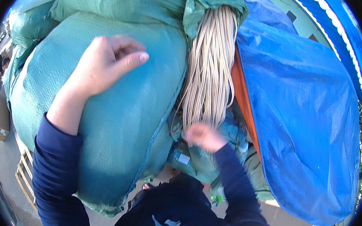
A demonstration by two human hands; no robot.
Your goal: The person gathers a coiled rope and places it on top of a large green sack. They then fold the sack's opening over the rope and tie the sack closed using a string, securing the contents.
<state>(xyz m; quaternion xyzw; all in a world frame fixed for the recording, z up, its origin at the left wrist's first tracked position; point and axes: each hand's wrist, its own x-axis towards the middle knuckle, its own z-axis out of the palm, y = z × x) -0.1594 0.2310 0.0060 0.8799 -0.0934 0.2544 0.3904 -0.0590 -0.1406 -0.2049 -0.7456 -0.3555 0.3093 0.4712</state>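
Observation:
A thick bundle of long cream-coloured cord [211, 64] spills down from the mouth of a green woven sack [194, 13]. At the bundle's lower end is my right hand [207, 137], smeared by motion, so its fingers and any grip on the cord cannot be made out. My left hand [108, 61] is over a large, full green woven sack [126, 95]. Its thumb points out to the right, apart from loosely bent fingers, and nothing shows between them. Whether this hand touches the sack is unclear.
A blue tarp [305, 124] with an orange underside covers a pile on the right. More green sacks [29, 26] are at the far left. Lower left are a cardboard box [0, 118] and a wooden pallet [26, 177]. Clear plastic-wrapped stuff [181, 158] lies below the cord.

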